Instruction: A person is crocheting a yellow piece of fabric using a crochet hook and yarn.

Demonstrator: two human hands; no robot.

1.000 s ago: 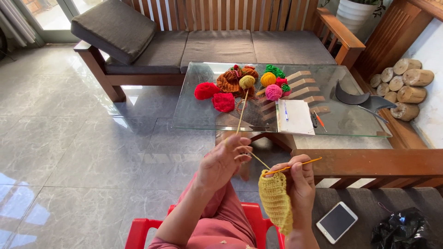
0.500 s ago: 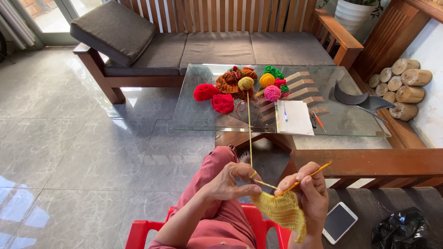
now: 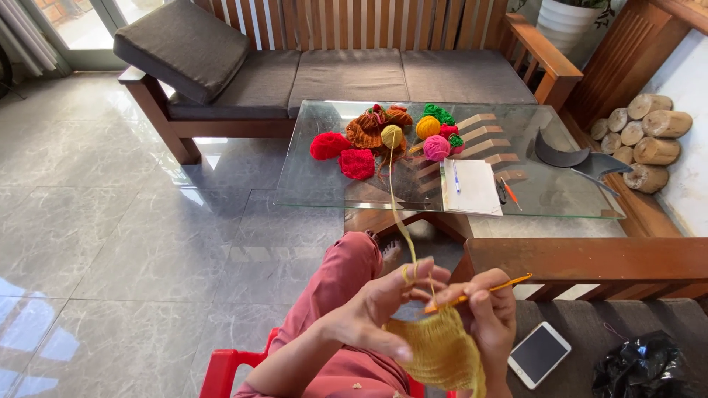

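L hand (image 3: 383, 306) + R hand (image 3: 483, 320) w/ crochet hook (image 3: 479, 292) | yellow crochet piece (image 3: 442, 350) | glass table (image 3: 317, 177)

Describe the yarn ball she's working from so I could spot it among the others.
On the glass table before the sofa lies a cluster of yarn balls. Near its middle sits the mustard ball, between the brown yarn and an orange ball. It alone has a strand running to the left hand.

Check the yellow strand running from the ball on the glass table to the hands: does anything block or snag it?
Nothing visible does. The yellow strand runs freely from the yellow ball over the glass table's edge to the left hand; the right hand holds the crochet hook.
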